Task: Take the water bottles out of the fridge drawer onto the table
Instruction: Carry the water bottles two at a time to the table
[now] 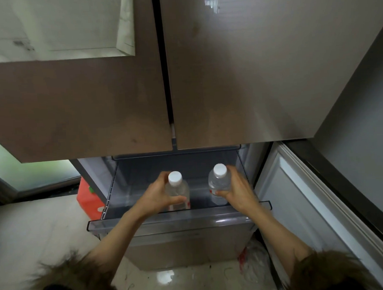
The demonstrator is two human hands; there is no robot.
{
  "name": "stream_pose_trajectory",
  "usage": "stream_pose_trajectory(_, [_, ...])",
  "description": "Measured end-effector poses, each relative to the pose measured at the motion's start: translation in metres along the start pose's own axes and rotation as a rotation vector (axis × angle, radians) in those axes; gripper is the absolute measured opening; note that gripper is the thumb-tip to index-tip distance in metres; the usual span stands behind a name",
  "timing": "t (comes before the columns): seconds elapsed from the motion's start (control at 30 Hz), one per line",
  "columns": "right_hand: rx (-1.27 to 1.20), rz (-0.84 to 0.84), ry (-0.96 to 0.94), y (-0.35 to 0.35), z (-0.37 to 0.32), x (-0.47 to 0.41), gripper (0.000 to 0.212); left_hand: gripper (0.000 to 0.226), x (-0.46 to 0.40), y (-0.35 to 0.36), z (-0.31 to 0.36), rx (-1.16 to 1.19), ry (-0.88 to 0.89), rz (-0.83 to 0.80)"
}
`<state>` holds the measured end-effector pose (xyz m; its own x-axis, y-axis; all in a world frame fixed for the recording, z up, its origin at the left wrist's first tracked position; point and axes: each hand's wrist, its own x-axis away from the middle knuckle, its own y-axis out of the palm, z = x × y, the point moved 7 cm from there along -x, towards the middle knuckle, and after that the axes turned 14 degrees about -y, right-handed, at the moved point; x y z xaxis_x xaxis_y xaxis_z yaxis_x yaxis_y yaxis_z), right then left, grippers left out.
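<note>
The fridge drawer [178, 220] is pulled out below the two closed upper doors. Two clear water bottles with white caps stand upright inside it. My left hand [157, 194] is wrapped around the left bottle [177, 187]. My right hand [236, 191] is wrapped around the right bottle [218, 181], which sits slightly higher in the view. Both bottles have a red label low on the body. The rest of the drawer interior looks bare.
The brown fridge doors [118, 93] hang overhead. An open lower door [309, 205] stands at the right. A red container [88, 199] sits on the floor left of the drawer. A crumpled plastic bag [255, 264] lies on the tiled floor under the drawer's right corner.
</note>
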<state>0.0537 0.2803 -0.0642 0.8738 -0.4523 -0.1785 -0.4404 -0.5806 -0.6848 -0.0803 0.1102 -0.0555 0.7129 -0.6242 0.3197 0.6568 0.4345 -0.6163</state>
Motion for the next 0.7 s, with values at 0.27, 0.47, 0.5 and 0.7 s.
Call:
stream_pose_trajectory(0.27, [0.062, 0.107, -0.199, -0.019, -0.041, 0.014, 0.067, 0.065, 0.042, -0.025, 0.015, 0.068, 0.139, 0.243])
stream_pose_trajectory(0.47, [0.022, 0.189, -0.337, -0.045, -0.094, 0.033, 0.065, 0.063, 0.095, -0.053, 0.032, 0.124, 0.263, 0.365])
stream_pose_trajectory(0.5, [0.015, 0.216, -0.364, -0.051, -0.108, 0.037, 0.065, 0.063, 0.107, -0.062, 0.035, 0.149, 0.284, 0.393])
stream_pose_trajectory(0.7, [-0.087, 0.342, -0.479, -0.069, -0.195, 0.068, 0.073, 0.053, 0.194, -0.122, 0.051, 0.375, 0.374, 0.557])
